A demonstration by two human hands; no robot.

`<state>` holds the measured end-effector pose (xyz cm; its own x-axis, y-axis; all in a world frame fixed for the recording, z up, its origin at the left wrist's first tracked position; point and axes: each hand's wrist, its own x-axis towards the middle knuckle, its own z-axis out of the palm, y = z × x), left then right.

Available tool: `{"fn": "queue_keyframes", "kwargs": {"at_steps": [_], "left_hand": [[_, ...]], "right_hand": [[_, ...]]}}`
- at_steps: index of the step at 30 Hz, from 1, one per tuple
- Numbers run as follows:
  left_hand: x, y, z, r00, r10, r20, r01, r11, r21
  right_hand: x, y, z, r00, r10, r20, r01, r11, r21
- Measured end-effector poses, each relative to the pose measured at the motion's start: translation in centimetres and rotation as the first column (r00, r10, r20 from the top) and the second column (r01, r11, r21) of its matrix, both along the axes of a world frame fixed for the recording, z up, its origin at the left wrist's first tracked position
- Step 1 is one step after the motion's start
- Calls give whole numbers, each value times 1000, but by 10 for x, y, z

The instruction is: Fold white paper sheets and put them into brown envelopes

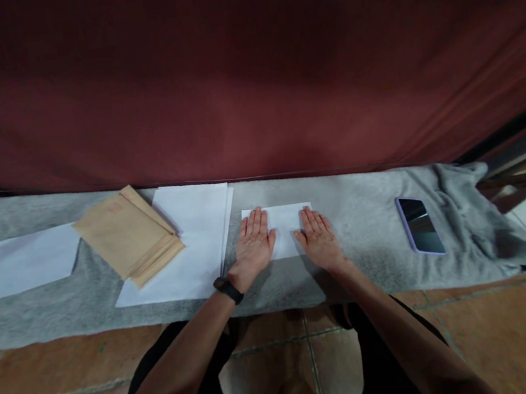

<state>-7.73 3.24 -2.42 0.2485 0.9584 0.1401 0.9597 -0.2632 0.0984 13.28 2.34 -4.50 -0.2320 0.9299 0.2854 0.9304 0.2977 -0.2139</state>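
One white sheet, flat, beneath fingers

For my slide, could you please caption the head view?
Left hand and right hand flat on white paper, brown envelopes nearby.

Under the fingers lies white paper, smooth and matt. The grey cloth below it looks soft and slightly napped. To the left of the fingers, the envelopes are of matt brown kraft paper, and the paper stack partly beneath them is smooth. To the right of the fingers, the smartphone has a glossy, glass-like screen. Beyond the fingers, the red curtain is probably dull fabric, but shadow covers it.
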Motion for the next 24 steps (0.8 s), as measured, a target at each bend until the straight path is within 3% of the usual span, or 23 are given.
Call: {"fn": "queue_keyframes", "kwargs": {"at_steps": [7, 15, 24], "left_hand": [[-4, 0, 2, 999, 43, 21, -43, 999, 19], [27, -17, 1, 990, -130, 48, 131, 991, -20], [14, -15, -6, 991, -111, 76, 110, 994, 19]], "right_hand": [[0, 5, 9, 997, -73, -36, 72, 997, -29], [-32, 1, 16, 988, 138, -68, -146, 979, -139], [-28, 2, 8, 995, 104, -14, -105, 991, -81]]}}
